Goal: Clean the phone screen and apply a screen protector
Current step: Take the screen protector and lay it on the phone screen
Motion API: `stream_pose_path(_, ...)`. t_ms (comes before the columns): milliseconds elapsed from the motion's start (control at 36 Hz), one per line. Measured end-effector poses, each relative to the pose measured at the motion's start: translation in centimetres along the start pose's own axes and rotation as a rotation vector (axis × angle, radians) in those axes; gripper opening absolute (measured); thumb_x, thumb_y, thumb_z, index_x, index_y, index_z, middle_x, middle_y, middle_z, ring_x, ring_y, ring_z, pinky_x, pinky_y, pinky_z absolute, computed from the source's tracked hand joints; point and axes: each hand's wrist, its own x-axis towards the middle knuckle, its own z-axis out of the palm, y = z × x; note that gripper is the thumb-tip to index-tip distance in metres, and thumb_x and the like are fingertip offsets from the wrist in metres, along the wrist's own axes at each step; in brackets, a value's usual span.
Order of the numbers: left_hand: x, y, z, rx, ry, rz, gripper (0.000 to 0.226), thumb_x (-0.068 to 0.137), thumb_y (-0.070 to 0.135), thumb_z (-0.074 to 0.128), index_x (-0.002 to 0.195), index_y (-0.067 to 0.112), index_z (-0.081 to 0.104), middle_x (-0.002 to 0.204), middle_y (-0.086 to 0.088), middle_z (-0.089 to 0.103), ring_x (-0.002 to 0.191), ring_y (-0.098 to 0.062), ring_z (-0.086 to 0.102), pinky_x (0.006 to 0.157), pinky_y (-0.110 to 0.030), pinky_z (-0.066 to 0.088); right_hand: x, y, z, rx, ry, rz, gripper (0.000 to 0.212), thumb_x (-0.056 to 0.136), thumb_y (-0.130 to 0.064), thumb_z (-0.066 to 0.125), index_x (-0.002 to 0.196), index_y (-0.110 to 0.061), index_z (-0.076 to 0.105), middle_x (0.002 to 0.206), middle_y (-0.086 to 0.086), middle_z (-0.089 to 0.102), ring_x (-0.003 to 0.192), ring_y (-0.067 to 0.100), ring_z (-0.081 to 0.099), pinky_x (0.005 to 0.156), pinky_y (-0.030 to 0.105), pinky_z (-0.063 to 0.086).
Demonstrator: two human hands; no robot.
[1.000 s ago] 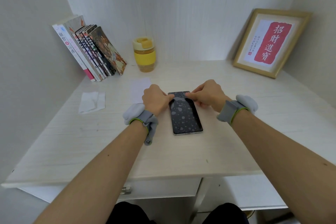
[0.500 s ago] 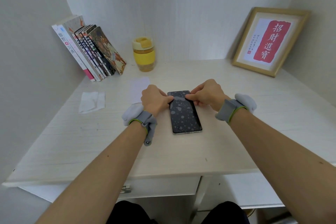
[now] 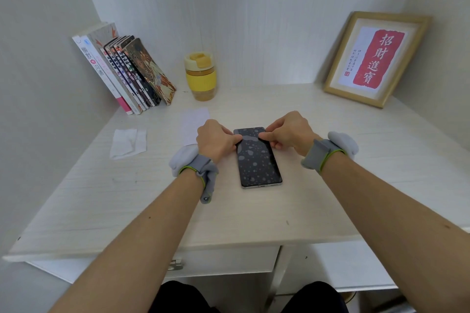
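Observation:
A dark phone lies flat on the pale desk, long side pointing away from me. Its screen is covered with a clear screen protector dotted with many grey air bubbles. My left hand is curled at the phone's upper left edge, thumb tip pressed on the screen. My right hand grips the upper right edge, thumb and forefinger on the glass. The two thumb tips nearly meet across the upper third. Grey gloves are rolled back onto both wrists.
A crumpled white wipe and a white paper sheet lie left of the phone. Leaning books and a yellow lidded cup stand at the back left, and a framed picture at the back right. A drawer sits under the front edge.

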Motion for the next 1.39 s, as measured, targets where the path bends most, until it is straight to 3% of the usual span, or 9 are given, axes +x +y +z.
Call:
stream_pose_path(139,-0.05,-0.06,0.07,0.001,0.012,-0.003,0.018,0.075,0.023,0.076,0.082,0.006,0.078,0.071,-0.013,0.073,0.065,-0.02,0.064,0.078,-0.039,0.06,0.07,0.15,0.05,0.006,0.005,-0.012,0.024,0.075,-0.014,0.084,0.091,0.002,0.075,0.061,0.011,0.065,0.029,0.006,0.05,0.039,0.014,0.044)
stream_pose_path(361,-0.01,0.09,0.2,0.006,0.007,-0.009,0.02,0.075,0.023,0.076,0.085,0.005,0.077,0.076,-0.015,0.074,0.074,-0.026,0.068,0.08,-0.039,0.059,0.23,0.2,0.08,0.003,0.013,-0.014,0.023,0.075,-0.015,0.084,0.09,0.001,0.076,0.062,0.011,0.066,0.033,0.008,0.052,0.041,0.016,0.046)
stream_pose_path(639,0.03,0.11,0.21,0.007,0.007,-0.013,0.02,0.077,0.022,0.075,0.085,0.004,0.077,0.074,-0.014,0.073,0.066,-0.019,0.062,0.081,-0.038,0.059,0.47,0.29,0.21,0.006,0.019,0.001,0.022,0.074,-0.017,0.085,0.089,-0.002,0.077,0.067,0.01,0.069,0.045,0.013,0.058,0.044,0.017,0.048)
stream_pose_path(1111,0.3,-0.22,-0.11,0.009,-0.048,0.013,0.019,0.08,0.025,0.073,0.083,0.006,0.077,0.063,-0.007,0.069,0.057,-0.011,0.058,0.083,-0.036,0.058,0.54,0.53,-0.01,-0.026,0.012,-0.034,0.023,0.081,-0.026,0.08,0.087,-0.004,0.077,0.067,0.01,0.07,0.043,0.01,0.055,0.045,0.016,0.048)
stream_pose_path(1194,0.13,-0.27,-0.38,0.004,-0.056,0.019,0.024,0.085,0.028,0.069,0.087,0.006,0.077,0.078,-0.013,0.074,0.078,-0.023,0.068,0.087,-0.039,0.056,0.44,0.49,-0.24,-0.058,-0.01,-0.061,0.03,0.084,-0.033,0.076,0.087,-0.003,0.078,0.068,0.012,0.071,0.048,0.012,0.055,0.061,0.024,0.055)
stream_pose_path(1250,0.11,-0.32,-0.34,0.003,-0.061,0.02,0.026,0.086,0.029,0.068,0.091,0.005,0.077,0.088,-0.014,0.075,0.094,-0.028,0.068,0.089,-0.04,0.055,0.46,0.49,-0.34,-0.059,-0.047,-0.058,0.028,0.082,-0.03,0.079,0.09,-0.003,0.077,0.065,0.01,0.069,0.049,0.013,0.054,0.061,0.026,0.055)
stream_pose_path(1389,-0.37,-0.32,-0.28,0.027,-0.078,0.037,0.021,0.082,0.023,0.072,0.092,0.005,0.076,0.089,-0.016,0.074,0.093,-0.028,0.068,0.088,-0.039,0.055,0.3,0.66,-0.16,-0.071,-0.057,-0.037,0.026,0.077,-0.018,0.083,0.096,-0.002,0.076,0.063,0.01,0.066,0.051,0.014,0.054,0.054,0.024,0.051)
